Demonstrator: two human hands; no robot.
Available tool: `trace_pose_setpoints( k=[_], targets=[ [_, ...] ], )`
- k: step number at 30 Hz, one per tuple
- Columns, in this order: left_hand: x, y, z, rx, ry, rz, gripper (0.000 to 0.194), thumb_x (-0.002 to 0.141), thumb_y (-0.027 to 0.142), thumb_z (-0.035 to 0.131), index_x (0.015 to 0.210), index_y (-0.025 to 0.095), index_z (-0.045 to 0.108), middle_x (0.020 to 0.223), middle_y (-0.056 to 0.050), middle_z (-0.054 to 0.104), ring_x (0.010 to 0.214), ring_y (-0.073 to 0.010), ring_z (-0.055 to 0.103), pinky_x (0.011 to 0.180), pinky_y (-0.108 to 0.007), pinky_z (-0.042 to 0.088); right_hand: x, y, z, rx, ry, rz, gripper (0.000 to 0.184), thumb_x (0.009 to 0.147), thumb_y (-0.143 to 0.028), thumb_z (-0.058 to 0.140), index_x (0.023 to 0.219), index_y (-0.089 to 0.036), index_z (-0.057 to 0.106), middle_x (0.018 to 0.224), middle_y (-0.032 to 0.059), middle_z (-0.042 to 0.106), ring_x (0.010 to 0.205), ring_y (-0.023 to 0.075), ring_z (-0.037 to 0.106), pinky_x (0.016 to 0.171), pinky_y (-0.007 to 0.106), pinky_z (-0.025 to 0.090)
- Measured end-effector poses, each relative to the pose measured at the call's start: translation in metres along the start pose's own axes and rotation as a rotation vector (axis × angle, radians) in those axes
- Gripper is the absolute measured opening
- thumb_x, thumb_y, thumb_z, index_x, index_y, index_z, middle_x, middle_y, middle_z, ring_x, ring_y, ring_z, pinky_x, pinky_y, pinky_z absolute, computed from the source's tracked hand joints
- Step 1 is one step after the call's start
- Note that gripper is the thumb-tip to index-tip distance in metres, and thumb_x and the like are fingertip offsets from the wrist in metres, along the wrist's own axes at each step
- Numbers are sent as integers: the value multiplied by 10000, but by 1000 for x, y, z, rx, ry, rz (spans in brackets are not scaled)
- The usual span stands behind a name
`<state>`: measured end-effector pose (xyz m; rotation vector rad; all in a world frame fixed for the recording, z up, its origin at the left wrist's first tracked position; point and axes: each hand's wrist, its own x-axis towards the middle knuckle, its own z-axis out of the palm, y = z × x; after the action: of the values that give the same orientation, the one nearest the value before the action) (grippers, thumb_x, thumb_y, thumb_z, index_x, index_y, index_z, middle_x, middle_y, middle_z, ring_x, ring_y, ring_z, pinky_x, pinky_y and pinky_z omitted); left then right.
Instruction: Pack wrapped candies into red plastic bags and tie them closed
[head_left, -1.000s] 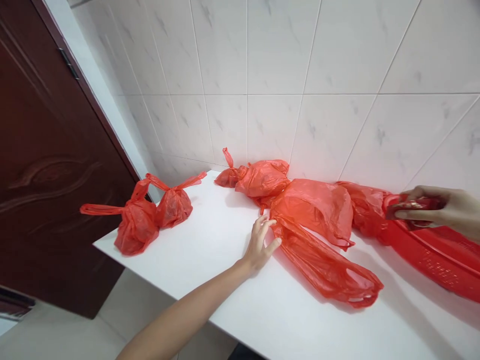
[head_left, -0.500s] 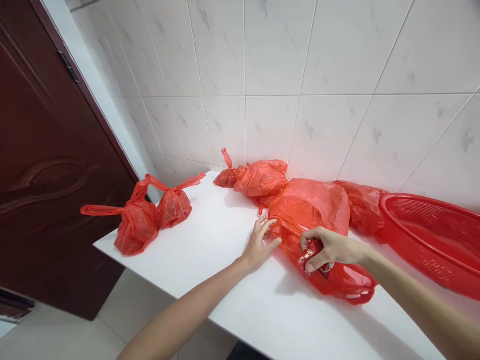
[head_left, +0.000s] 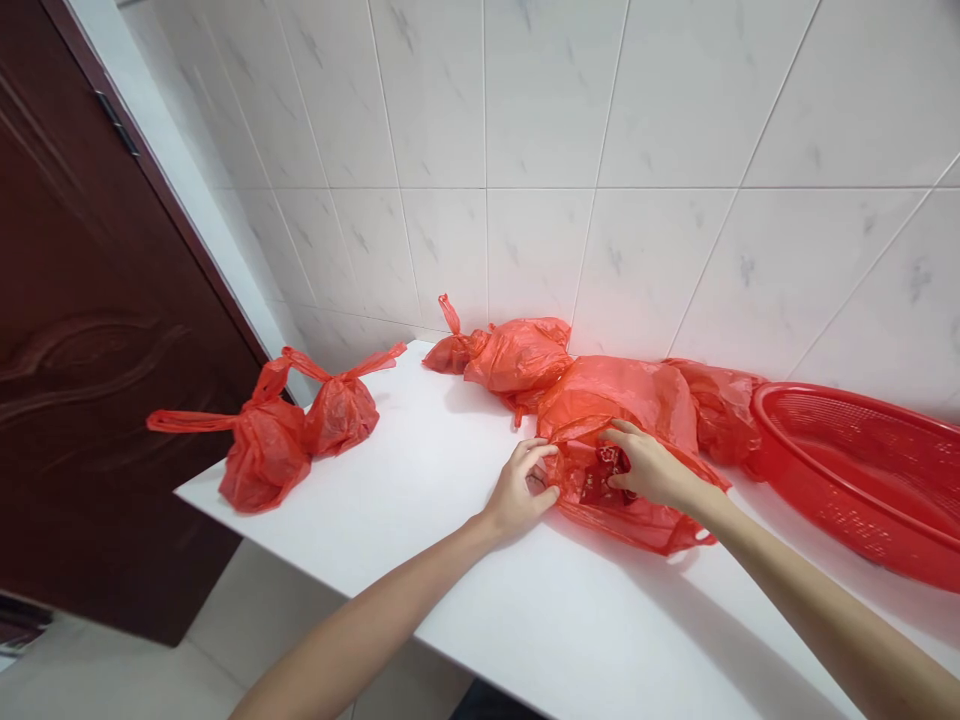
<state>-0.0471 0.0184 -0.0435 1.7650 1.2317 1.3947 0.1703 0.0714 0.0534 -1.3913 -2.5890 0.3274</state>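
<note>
A red plastic bag (head_left: pixel 637 525) lies on its side on the white table, its mouth toward the right. My left hand (head_left: pixel 521 488) curls around the bag's left end, with thumb and fingers on either side of the plastic. Inside the bag's opening, my right hand (head_left: pixel 649 465) has its thumb and fingers closed on a small dark red packet with pale print (head_left: pixel 611 462). More dark red packaging shows below the fingertips, partly covered by the thin plastic. The packet's far side is hidden.
Two tied red bags (head_left: pixel 266 455) stand at the table's left end. Other red bags (head_left: pixel 525 355) lie along the tiled wall. A red plastic basket (head_left: pixel 847 500) is on the right. The white table's (head_left: pixel 360 530) front edge runs diagonally, with a dark red door (head_left: pixel 90 330) beyond.
My right hand has moved the red packet from above the bag into its opening. The bag's mouth end has shifted back and widened. My left hand stays at the left end, its fingers more curled.
</note>
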Motion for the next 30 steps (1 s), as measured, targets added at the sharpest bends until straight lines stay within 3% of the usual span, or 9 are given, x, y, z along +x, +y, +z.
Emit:
trace_pose_setpoints(
  k=[6,12,17,21,24,27,30],
  targets=[
    [0,2,0,-11,2,8,501,728,133,660,1224,204,631,1358,-121,530,743,-99,598,809,-329,580,-7,8,-7,53,-6,-65,484,743,-34,575,1193,-201,641,1234,110,632,1009,245,667,786,306,510],
    [-1,8,-1,-19,3,1,489,749,198,684,1234,217,618,1355,-110,535,734,-105,587,808,-338,556,-26,14,-12,90,3,-21,374,808,-138,550,1156,-217,663,1230,107,670,1029,270,687,820,335,535],
    [-1,13,-3,-46,41,-60,512,783,258,682,1278,216,558,1308,-99,566,795,-137,600,850,-349,529,-53,27,-8,182,209,-27,296,893,-380,555,1108,-234,697,1343,124,639,1151,318,663,929,414,546],
    [0,15,-5,-72,66,-150,520,806,278,667,1302,228,520,1352,-93,575,883,-161,617,924,-367,507,-81,42,1,192,433,27,345,925,-511,506,1071,-263,696,1267,111,675,1120,315,673,873,426,572],
    [1,15,-4,-121,74,-231,533,808,291,668,1316,227,519,1330,-93,605,938,-181,632,955,-381,499,-97,56,10,143,585,104,406,904,-567,524,1133,-265,669,1291,117,659,1177,340,638,936,484,551],
    [3,12,-2,-219,48,-322,589,807,293,681,1366,244,502,1403,-110,579,1025,-217,654,968,-405,503,-105,67,18,155,620,189,537,860,-629,548,1216,-232,615,1269,146,663,1186,369,625,958,533,535],
    [6,8,-1,-320,35,-364,612,796,305,710,1375,265,516,1492,-110,521,1234,-276,594,1031,-428,476,-106,71,22,263,562,260,628,820,-661,579,1252,-205,565,1229,167,679,1076,366,677,891,519,568]
  ],
)
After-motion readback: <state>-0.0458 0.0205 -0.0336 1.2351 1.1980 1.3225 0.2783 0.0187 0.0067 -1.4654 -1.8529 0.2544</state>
